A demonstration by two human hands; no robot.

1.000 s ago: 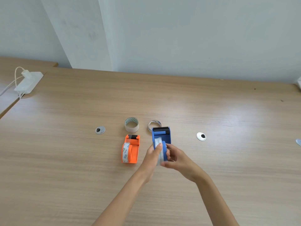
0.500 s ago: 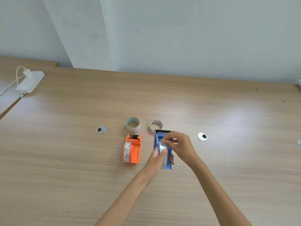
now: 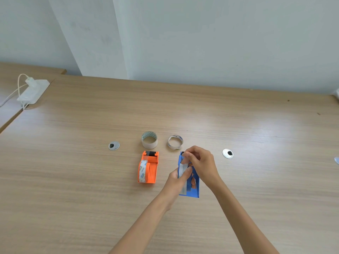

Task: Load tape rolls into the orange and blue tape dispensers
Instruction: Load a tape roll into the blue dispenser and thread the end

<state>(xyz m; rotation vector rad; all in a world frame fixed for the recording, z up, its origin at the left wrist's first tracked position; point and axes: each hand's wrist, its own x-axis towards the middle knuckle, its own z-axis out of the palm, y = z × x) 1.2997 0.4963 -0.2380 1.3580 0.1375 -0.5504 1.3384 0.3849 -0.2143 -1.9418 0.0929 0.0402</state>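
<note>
Centrally, blue dispenser (image 3: 193, 193) — inside left grip (image 3: 176, 182)

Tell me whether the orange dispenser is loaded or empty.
Loaded: a tape roll sits inside the orange dispenser.

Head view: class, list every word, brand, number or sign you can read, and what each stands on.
No text is legible.
Tape roll in the orange dispenser: blue label print, too blurred to read.
Thin tape ring: blue print, too small to read.
Wide tape roll: greenish pattern inside, no readable words.
</note>
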